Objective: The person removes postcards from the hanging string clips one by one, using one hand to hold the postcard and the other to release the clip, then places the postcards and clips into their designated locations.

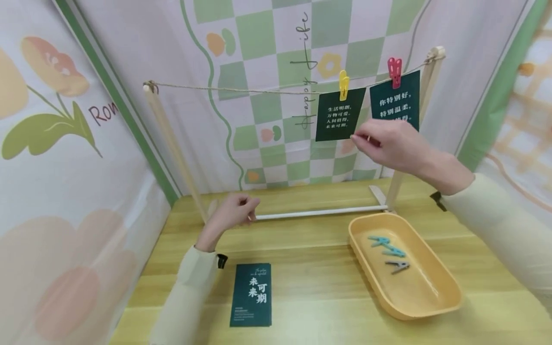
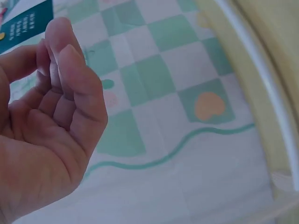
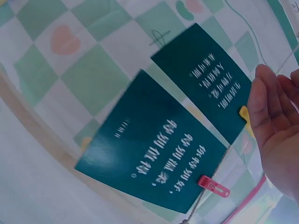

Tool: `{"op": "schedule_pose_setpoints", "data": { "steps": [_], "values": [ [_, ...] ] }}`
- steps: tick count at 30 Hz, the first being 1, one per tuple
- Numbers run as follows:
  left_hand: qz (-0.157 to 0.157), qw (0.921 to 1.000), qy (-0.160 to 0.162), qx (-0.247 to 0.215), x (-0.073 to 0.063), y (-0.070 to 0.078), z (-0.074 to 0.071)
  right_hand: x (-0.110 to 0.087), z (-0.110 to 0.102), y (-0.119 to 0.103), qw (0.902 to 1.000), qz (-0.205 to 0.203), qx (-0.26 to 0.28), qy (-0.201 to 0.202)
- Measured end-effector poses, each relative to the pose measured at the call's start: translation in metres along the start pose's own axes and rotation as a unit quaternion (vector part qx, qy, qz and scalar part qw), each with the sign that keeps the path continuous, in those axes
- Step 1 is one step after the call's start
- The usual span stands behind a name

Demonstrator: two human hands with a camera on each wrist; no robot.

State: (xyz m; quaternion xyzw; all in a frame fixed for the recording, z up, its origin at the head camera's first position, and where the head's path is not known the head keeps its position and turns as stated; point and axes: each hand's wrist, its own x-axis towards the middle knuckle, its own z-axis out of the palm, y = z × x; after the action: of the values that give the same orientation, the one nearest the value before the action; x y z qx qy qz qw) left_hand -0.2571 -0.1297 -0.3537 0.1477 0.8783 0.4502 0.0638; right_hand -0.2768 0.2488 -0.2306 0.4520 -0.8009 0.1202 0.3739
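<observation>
Two dark green cards with white writing hang from a string. A yellow clothespin fastens the left card, and a red clothespin fastens the right card. My right hand is raised in front of them, fingers loosely bent and holding nothing; it hides the right card's lower part in the head view. Low on the left, my empty left hand hovers above the table with fingers loosely curled. Below it lies a small stack of green cards.
A yellow tray stands at the right of the table, holding teal clothespins and a grey clothespin. Wooden posts carry the string, joined low down by a white rod. Behind hangs a checkered cloth.
</observation>
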Motion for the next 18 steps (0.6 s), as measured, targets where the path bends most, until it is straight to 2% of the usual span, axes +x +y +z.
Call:
{"op": "schedule_pose_setpoints", "data": {
  "steps": [8,14,18],
  "values": [
    [0.043,0.9984,-0.009,-0.035,0.024,0.037,0.008,0.026,-0.012,0.008,0.9982,0.028,-0.006,0.053],
    [0.074,0.9948,0.024,-0.066,0.037,0.056,0.012,0.040,-0.017,0.015,0.9940,0.074,-0.015,0.079],
    [0.073,0.9932,0.041,-0.081,0.043,0.066,0.015,0.046,-0.019,0.018,0.9889,0.110,-0.021,0.098]
  ]
}}
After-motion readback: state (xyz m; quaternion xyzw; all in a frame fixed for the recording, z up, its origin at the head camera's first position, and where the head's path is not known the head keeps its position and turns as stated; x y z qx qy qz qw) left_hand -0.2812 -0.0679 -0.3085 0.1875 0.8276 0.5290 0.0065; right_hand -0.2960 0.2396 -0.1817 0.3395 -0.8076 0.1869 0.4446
